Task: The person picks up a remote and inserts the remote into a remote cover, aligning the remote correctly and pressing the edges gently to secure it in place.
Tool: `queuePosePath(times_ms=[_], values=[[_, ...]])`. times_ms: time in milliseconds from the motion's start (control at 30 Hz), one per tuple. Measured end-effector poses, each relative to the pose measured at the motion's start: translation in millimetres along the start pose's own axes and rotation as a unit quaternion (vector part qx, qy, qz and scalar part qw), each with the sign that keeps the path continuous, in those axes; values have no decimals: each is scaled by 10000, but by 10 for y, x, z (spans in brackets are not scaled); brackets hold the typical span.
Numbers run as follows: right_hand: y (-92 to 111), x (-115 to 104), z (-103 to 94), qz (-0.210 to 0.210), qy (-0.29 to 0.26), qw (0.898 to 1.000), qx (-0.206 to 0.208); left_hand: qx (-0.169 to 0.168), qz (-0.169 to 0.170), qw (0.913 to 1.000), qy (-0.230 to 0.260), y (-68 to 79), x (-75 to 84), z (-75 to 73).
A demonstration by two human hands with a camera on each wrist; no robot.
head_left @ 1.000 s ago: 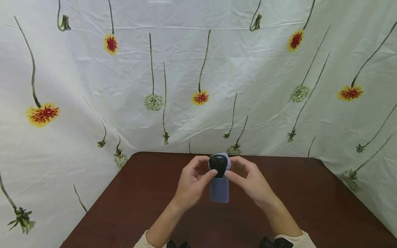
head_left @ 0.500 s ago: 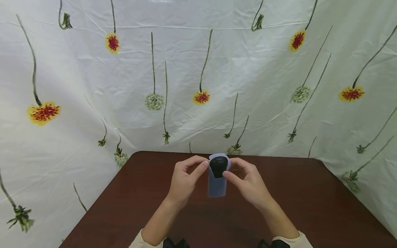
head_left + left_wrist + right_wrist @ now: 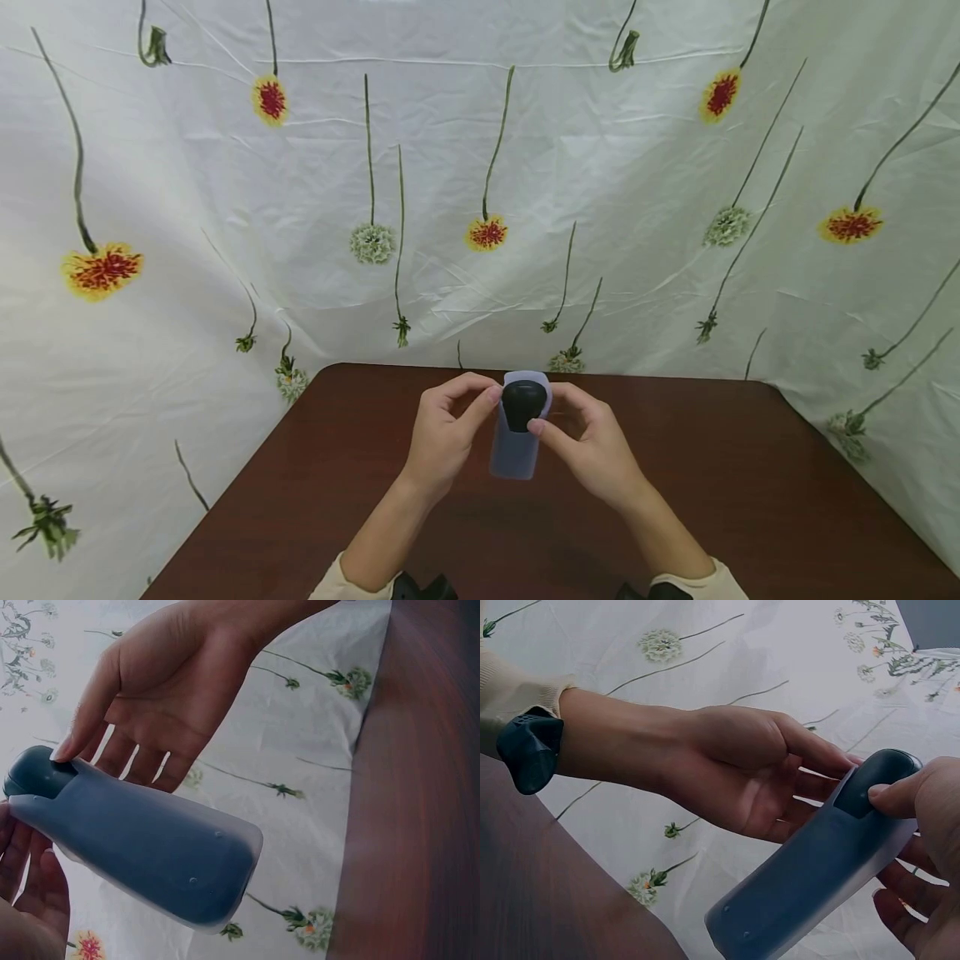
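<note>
In front of me I hold a dark, round-headed object [image 3: 524, 402] inside a translucent bluish sleeve [image 3: 514, 454]. Its smooth black head shows through the sleeve's opening; the long body is covered. With thumb and finger, my left hand [image 3: 442, 429] pinches the sleeve's rim on the left of the head. My right hand [image 3: 596, 446] grips the other side, its thumb on the black head and its fingers behind. The right wrist view shows the sleeve [image 3: 802, 877] slanting down from the head [image 3: 881, 776]. What kind of object this is, I cannot tell.
A dark reddish-brown table [image 3: 337, 467] lies beneath my hands. Behind and beside it hangs a white cloth [image 3: 637, 167] printed with flowers and stems. A black band [image 3: 532, 746] sits around my left wrist, over a cream sleeve cuff [image 3: 517, 690].
My left thumb has left the black head and moved left to the sleeve's rim. The object has shifted slightly left, and its lower end now tilts to the left.
</note>
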State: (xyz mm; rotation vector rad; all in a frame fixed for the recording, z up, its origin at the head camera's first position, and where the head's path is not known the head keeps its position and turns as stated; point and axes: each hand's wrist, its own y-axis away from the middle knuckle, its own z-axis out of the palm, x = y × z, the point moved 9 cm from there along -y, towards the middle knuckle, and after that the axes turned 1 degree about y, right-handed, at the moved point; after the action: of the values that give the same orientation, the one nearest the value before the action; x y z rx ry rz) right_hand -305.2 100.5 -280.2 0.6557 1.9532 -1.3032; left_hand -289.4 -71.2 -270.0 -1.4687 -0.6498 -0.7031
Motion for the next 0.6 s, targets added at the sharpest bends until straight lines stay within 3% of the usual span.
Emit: queuePosePath(times_ms=[267,467,600], values=[[18,7,23,-115,-296,9992,233,30,526,9972,-525,24,54,46],[19,-56,33,-448,235,9987,110,195,953,9901,-1013,45,145,59],[16,-134,39,-852,750,9935,56,397,1166,9866,-1068,58,225,71]])
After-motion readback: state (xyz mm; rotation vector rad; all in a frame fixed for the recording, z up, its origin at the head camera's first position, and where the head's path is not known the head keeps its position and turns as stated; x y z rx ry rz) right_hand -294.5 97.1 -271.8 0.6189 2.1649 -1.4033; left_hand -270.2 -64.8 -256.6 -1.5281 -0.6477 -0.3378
